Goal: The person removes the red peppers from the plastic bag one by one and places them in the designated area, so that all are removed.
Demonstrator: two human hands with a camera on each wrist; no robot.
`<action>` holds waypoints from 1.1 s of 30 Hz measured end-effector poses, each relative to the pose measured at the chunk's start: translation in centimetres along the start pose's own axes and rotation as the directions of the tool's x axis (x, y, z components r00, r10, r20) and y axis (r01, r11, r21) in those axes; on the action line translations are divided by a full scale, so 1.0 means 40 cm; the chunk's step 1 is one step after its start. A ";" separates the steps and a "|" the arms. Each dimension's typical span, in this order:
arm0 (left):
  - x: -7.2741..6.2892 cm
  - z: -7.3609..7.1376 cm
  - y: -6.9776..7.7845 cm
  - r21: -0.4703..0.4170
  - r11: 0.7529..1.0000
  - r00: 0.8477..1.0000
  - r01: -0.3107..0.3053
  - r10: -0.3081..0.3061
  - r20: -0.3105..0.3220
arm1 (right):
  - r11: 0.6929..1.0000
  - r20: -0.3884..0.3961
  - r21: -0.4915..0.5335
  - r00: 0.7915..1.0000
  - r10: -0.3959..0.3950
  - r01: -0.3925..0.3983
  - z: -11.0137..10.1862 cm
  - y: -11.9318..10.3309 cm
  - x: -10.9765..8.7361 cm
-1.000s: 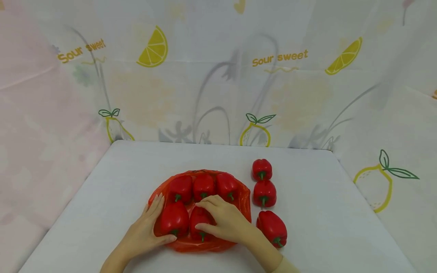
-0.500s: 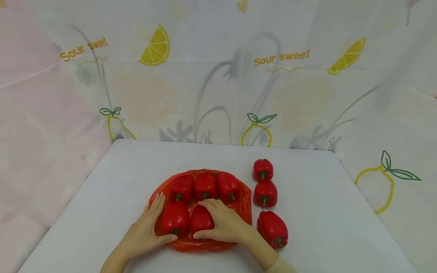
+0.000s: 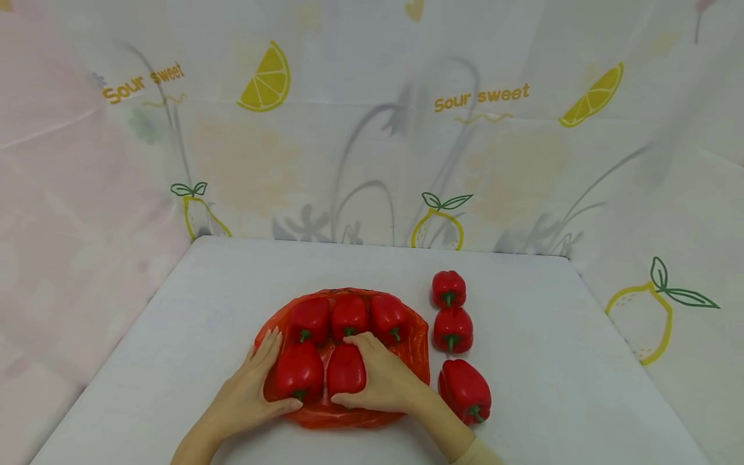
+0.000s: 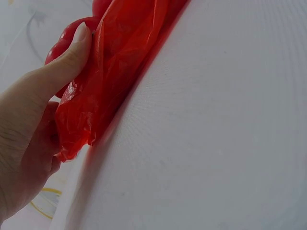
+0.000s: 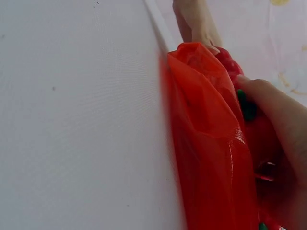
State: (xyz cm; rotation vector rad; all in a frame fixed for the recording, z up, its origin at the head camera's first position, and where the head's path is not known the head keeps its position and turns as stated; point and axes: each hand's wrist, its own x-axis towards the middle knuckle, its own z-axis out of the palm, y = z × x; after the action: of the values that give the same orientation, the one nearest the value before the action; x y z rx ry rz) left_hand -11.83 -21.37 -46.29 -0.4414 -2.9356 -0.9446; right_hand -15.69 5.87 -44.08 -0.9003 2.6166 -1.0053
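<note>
Inside a red plastic bag on the white table, several red bell peppers with green stems form two rows. My left hand rests against the bag's left side. Its fingers lie along the rim, and the thumb touches near the stem of the front-left bell pepper. With thumb in front and fingers behind, my right hand grips the front-middle bell pepper. That pepper's stem is hidden in the head view. In the left wrist view, the left thumb lies over the bag beside a pepper.
Three more red bell peppers stand outside the bag on the right: a far one, a middle one and a near one close to the right forearm. A patterned cloth with lemon prints hangs behind the table.
My right hand has closed further round the front-middle pepper, its thumb moving across the front over the stem. The left hand stays in place.
</note>
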 end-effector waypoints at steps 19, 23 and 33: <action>0.001 -0.002 0.005 -0.006 1.000 1.000 -0.006 0.006 -0.002 | 0.974 -0.278 -0.103 0.935 -0.221 0.199 -0.100 -0.013 -0.067; 0.003 -0.002 0.006 -0.004 1.000 1.000 -0.011 0.011 -0.004 | 0.974 -0.312 -0.127 0.924 -0.221 0.190 -0.128 -0.007 -0.088; 0.003 -0.002 0.001 0.006 1.000 1.000 -0.011 0.011 -0.004 | 0.962 -0.394 -0.221 0.888 -0.237 0.159 -0.193 0.023 -0.135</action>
State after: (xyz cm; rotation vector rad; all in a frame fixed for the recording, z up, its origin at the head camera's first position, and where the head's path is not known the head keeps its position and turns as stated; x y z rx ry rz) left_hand -11.94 -21.33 -46.20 -0.4550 -2.9287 -0.9340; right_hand -14.76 13.85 -39.08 -1.1238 3.0657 -1.1288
